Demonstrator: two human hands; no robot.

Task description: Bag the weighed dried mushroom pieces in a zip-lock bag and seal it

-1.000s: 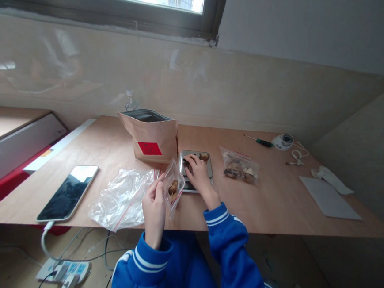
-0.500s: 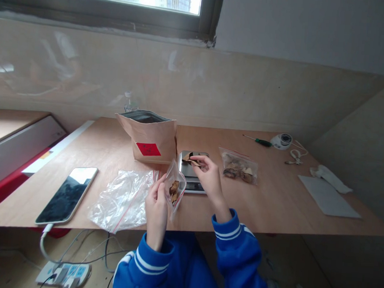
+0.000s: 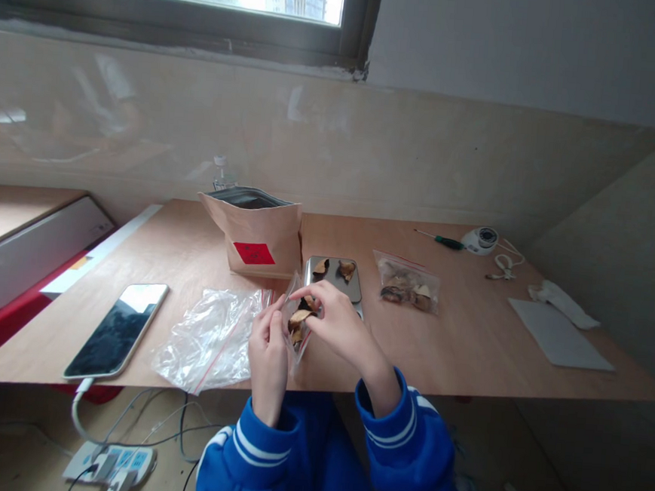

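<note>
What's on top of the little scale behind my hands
Two brown dried pieces lie on the scale's metal platform. The right hand and the small clear bag held by the left hand cover its near edge and display.

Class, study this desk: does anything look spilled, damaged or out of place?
Nothing is spilled or damaged. The brown pieces sit on the scale, in the small bag held by the left hand, or in the sealed bag. Only the screwdriver seems unrelated.
</note>
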